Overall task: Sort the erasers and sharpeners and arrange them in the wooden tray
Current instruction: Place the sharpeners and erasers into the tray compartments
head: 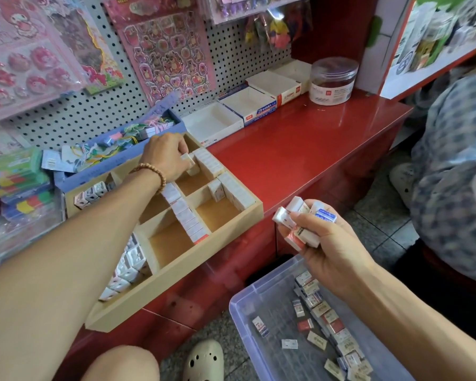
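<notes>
Left hand [164, 158] pinches one eraser [188, 160] over the tray [182, 266], frame center. Right hand [318, 243] grips a bunch of erasers [300, 220] above the bin [239, 306], lower right.

Wooden tray [232, 224] sits on counter [313, 138], bin [239, 306] below right.

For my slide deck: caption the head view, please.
Left hand sets an eraser into the wooden tray; right hand holds more erasers.
</notes>
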### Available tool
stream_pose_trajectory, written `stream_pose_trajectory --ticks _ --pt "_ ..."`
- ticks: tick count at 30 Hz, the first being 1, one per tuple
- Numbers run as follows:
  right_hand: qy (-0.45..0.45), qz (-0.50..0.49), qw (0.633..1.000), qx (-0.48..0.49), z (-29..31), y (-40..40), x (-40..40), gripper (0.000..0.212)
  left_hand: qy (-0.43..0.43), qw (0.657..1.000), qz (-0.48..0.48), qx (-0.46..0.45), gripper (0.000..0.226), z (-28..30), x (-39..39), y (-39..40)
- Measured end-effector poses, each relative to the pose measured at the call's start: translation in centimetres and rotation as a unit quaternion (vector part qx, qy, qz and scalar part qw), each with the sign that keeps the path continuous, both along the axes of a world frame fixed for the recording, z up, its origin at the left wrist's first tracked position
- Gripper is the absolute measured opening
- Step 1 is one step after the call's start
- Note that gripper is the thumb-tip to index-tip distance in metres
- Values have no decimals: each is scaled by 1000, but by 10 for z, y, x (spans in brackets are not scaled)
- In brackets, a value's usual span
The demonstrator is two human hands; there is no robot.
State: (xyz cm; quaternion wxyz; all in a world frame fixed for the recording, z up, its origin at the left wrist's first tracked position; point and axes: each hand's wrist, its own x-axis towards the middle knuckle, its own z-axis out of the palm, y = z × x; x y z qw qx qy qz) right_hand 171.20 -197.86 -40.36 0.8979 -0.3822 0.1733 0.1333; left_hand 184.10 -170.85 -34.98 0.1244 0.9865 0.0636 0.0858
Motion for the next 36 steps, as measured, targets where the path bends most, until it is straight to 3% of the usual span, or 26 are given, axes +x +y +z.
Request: stream_pose_trajectory --ticks 5,12,14,16,17,20,22,30,36 --pt "-4 5 1000 -2 -1 0 2 45 -20 1000 -5 14 23 -12 6 -7" --pt "5 11 1000 2 -1 2 1 33 -22 998 -14 64 13 -13 3 -6" --pt "3 14 1000 5 1 3 -1 35 -69 994 -11 82 9 -5 -4 -9" --pt "-2 20 1000 10 4 4 -3 39 -118 992 -45 -5 11 5 -22 -24" --pt "-5 21 1000 11 6 4 -3 40 -111 986 -78 -93 13 10 -36 -37" --pt "-17 23 1000 10 12 7 -7 38 24 940 -156 -301 15 14 -81 -78" --pt "-28 31 999 5 16 9 -11 38 94 926 -177 -319 14 6 -102 -95" --pt "-38 42 998 -20 26 3 -28 28 120 893 -148 -408 9 8 -134 -103" --pt "-9 36 999 -15 25 0 -31 20 74 909 -98 -398 10 26 -128 -81"
